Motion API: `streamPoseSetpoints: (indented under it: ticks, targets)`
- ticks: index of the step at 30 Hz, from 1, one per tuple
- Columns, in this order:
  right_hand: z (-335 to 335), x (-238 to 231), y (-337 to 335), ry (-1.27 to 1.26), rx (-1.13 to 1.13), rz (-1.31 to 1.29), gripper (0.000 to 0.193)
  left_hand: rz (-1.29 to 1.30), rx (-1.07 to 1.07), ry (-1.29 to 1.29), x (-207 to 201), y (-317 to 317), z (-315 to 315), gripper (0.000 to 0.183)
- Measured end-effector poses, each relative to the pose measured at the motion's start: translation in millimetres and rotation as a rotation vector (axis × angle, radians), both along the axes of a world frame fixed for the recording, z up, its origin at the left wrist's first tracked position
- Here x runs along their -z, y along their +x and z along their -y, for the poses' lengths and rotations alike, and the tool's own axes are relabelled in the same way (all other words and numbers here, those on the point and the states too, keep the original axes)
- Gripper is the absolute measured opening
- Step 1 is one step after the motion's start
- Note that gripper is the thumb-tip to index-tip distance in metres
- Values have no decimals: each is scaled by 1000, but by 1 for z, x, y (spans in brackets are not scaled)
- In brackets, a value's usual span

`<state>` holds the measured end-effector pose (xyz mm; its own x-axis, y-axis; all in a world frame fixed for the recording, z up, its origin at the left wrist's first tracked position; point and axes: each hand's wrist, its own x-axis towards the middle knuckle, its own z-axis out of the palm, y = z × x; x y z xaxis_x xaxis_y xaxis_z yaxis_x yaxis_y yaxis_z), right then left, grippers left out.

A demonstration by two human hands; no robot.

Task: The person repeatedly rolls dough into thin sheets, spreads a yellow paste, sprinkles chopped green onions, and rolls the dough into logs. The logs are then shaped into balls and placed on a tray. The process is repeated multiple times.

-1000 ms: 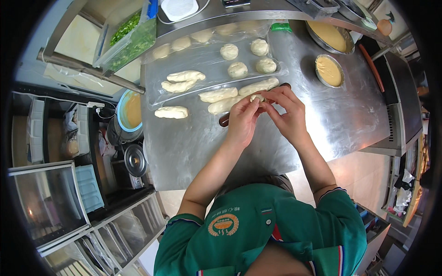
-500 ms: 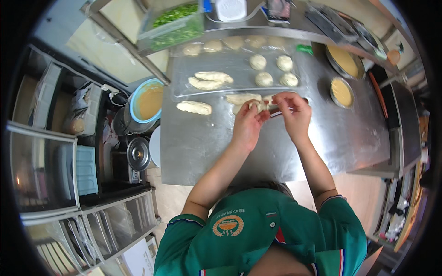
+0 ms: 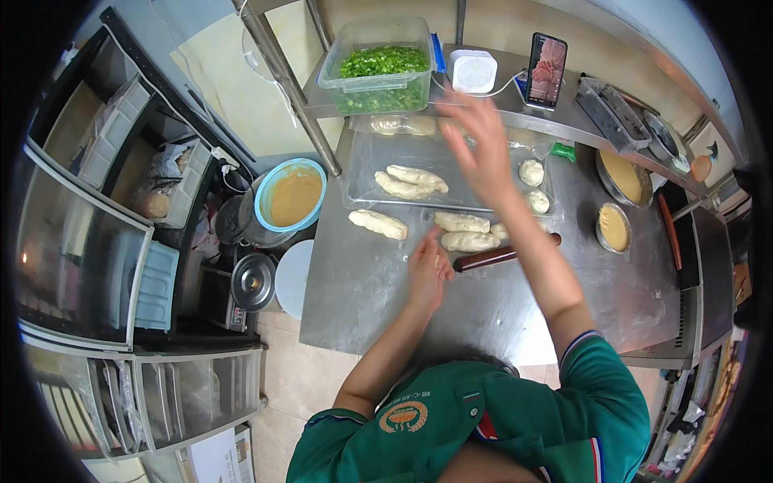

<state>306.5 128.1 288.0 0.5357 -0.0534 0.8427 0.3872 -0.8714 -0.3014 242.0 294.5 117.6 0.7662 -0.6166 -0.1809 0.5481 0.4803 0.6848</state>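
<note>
My right hand (image 3: pixel 481 145) is raised over the tray toward the shelf, fingers spread and blurred, nothing seen in it. Low over the steel table, my left hand (image 3: pixel 430 270) has curled fingers; what they hold, if anything, is hidden. It is beside the left end of a dark brown rolling pin (image 3: pixel 485 258). Behind the pin lie long dough pieces (image 3: pixel 461 222), partly hidden by my right forearm. Another long dough piece (image 3: pixel 378 224) is to the left. On the metal tray (image 3: pixel 366 165) rest two long dough pieces (image 3: pixel 407 182) and round dough balls (image 3: pixel 531 171), some under plastic film.
Above the tray, a shelf carries a tub of chopped greens (image 3: pixel 383 68), a white box-shaped device (image 3: pixel 473 72), a phone (image 3: pixel 547 71) and a metal container (image 3: pixel 610 113). Two bowls of yellowish paste (image 3: pixel 614 228) stand right. A blue-rimmed bucket (image 3: pixel 291 196) stands left of the table.
My hands, together over the dough pieces before, have parted. The right has risen toward the shelf; the left has dropped nearer the rolling pin. The view has shifted, showing more of the shelf.
</note>
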Motion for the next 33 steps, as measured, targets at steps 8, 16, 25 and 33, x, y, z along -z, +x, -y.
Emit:
streamPoseSetpoints:
  ticks: [8,16,25,33]
  targets:
    - [-55,148,-137,85,-230,-408,50,-180,169,-508,-24,11,40,91]
    - [21,194,-218,1562,293,-239,31,194,303,212,32,-26,87,61]
    - [225,138,-255,-243,1027,-154,41,1468,129,897,106,-23,41,53]
    - [156,269,-222,-173,175,-607,54,1566,145,964,113,-37,68,57]
